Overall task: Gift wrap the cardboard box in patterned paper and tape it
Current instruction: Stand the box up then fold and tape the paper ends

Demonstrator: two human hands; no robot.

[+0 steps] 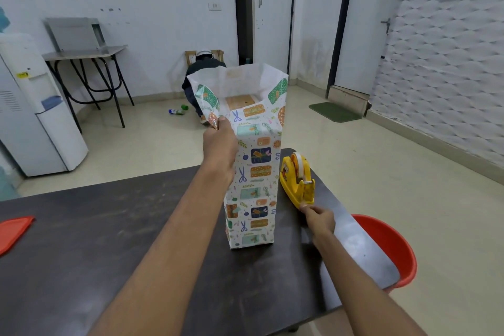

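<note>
Head view: cardboard box (pixel 240 101) stands upright on the table (pixel 109 240), sleeved in patterned paper (pixel 253 172). Left hand (pixel 219 142) pinches the paper's ten-o'clock edge; right hand (pixel 320 219) pinches the tape dispenser (pixel 297 180) at the box's three o'clock.

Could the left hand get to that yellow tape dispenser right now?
Probably not easily. The left hand holds the top edge of the patterned paper, and the upright cardboard box stands between it and the tape dispenser. The right hand, pinching its near end, is better placed.

Tape dispenser (pixel 298 180) just beside wrapped box (pixel 252 180)
</note>
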